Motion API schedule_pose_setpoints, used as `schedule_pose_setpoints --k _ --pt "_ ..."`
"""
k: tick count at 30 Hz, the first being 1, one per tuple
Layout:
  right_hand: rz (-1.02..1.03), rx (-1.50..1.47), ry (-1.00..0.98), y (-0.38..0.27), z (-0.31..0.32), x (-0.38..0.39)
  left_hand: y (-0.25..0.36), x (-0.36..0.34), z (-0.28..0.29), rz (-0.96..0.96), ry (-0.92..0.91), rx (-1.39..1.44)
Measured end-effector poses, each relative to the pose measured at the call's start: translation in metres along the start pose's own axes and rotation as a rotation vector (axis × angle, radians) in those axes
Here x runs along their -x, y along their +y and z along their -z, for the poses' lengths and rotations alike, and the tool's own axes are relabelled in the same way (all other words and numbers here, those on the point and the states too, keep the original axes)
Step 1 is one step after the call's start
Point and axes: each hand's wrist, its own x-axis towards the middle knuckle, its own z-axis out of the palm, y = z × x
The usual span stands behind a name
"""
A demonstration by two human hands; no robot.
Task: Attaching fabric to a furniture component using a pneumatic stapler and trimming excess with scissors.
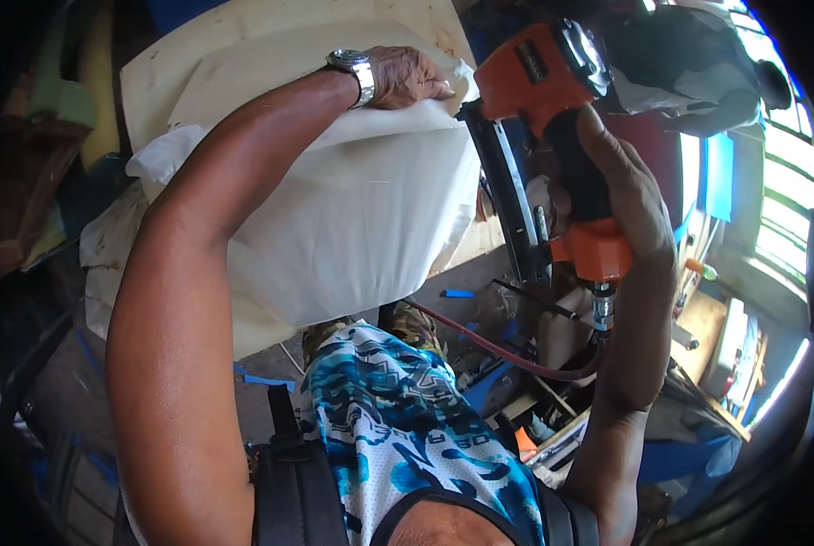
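My right hand is wrapped round the black grip of an orange and black air stapler. The stapler's nose meets the edge of the pale cloth close to the fingers of my left hand. With those fingers curled and closed, my left hand grips the cloth at its upper right edge; a silver watch is on that wrist. The cloth lies in loose folds over a large, light-coloured panel-like piece. What lies beneath the cloth is hidden.
A dark red air hose runs from the stapler's base across below the work. Blue scraps lie on the floor. At the right, a cluttered wooden surface stands near a barred window. Someone in grey patterned clothing is at the upper right.
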Motion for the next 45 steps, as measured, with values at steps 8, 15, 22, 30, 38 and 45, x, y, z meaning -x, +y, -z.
schedule_pose_setpoints --k 8,15,22,30,38,45 --pt "-0.065 0.100 0.065 -0.019 0.004 -0.018 -0.021 -0.043 -0.015 -0.078 0.066 0.331" --pt "-0.103 0.148 0.007 -0.017 0.011 -0.029 -0.010 -0.047 -0.009 -0.017 0.055 0.316" --pt "-0.127 0.044 0.012 -0.031 -0.008 -0.023 -0.038 -0.063 -0.018 -0.261 0.107 0.124" --pt "-0.127 0.117 0.118 -0.026 -0.009 -0.023 -0.020 -0.111 -0.046 -0.212 0.182 0.280" --pt "-0.120 0.140 0.115 -0.033 -0.016 -0.018 -0.038 -0.151 -0.075 -0.351 0.205 0.312" --pt "0.154 -0.136 0.077 -0.024 0.003 0.009 -0.035 -0.067 0.011 0.130 -0.033 0.157"
